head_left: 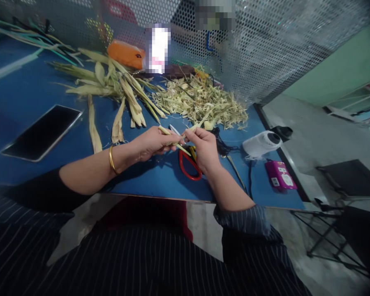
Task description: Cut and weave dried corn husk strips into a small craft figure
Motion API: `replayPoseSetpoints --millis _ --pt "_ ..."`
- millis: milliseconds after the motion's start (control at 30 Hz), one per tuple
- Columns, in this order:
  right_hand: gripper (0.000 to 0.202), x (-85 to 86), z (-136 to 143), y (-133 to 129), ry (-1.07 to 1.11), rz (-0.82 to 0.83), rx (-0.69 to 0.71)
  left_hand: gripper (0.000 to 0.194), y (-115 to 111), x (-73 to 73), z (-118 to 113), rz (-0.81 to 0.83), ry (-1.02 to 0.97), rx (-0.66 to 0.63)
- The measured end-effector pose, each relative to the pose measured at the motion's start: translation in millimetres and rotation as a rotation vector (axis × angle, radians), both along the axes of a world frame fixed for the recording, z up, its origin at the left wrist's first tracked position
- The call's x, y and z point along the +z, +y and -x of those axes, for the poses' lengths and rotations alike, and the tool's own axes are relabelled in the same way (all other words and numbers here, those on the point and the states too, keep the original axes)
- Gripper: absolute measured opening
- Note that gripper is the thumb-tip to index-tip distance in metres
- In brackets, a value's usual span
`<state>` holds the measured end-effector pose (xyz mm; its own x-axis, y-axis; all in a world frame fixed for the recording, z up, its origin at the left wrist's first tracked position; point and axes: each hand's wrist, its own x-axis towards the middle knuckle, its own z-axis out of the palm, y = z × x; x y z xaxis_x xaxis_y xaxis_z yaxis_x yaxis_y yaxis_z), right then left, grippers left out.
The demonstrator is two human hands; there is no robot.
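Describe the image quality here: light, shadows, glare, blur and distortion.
Head view: dim light, with soft shadows on the blue table below the left hand and right hand; the lit screen is blown out and pixelated. Head view, toward the edges: wide-angle stretch, and the black folding chair looks smeared and dark; the pale strip between the hands is slightly soft.

Blue table (160, 181), dried husks (101, 84), shredded scraps (200, 100), phone (43, 131), red-handled scissors (189, 166), white spool (260, 144)

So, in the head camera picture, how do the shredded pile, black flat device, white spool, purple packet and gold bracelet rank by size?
Largest to smallest:
1. Shredded pile
2. Black flat device
3. White spool and purple packet, too alike to rank
4. Gold bracelet
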<state>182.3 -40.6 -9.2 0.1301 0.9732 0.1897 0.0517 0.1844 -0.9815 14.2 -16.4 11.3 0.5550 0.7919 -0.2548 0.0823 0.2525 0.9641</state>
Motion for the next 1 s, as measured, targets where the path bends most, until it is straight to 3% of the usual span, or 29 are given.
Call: replayPoseSetpoints --millis 133,267,367,500,567,667,733,833,1000 --pt "0.025 -3.7 0.6 2.6 -0.005 -0.006 -0.151 0.019 -0.6 -0.5 -0.1 -0.032 0.009 -0.05" --pt "0.028 -6.2 -3.1 4.0 -0.059 -0.027 -0.131 0.025 -0.5 -1.1 0.6 -0.095 0.042 -0.059" --pt "0.024 -4.2 -11.3 4.8 -0.232 -0.05 -0.152 0.03 -0.2 -0.4 0.8 -0.107 0.079 -0.029" --pt "0.024 5.0 -19.5 3.1 -0.574 -0.319 -0.346 0.041 -1.4 2.8 0.7 -0.141 0.093 -0.101" --pt "0.022 9.7 -18.0 0.9 -0.652 -0.341 -0.235 0.043 -3.2 3.4 0.2 -0.2 0.114 -0.146" --pt "0.023 12.1 -11.3 -2.0 -0.501 -0.14 0.103 0.042 -6.3 1.5 -1.8 -0.253 0.187 -0.187" --pt "0.02 10.4 -7.3 -3.0 -0.343 -0.037 0.194 0.036 -7.7 -0.6 -3.3 -0.259 0.224 -0.193" --pt "0.017 6.0 -4.1 -3.6 -0.242 -0.023 0.119 0.03 -7.9 -2.4 -4.2 -0.271 0.231 -0.191" --pt "0.014 -0.8 0.3 -3.3 -0.272 -0.079 -0.058 0.027 -6.8 -1.9 -2.2 -0.316 0.201 -0.257"
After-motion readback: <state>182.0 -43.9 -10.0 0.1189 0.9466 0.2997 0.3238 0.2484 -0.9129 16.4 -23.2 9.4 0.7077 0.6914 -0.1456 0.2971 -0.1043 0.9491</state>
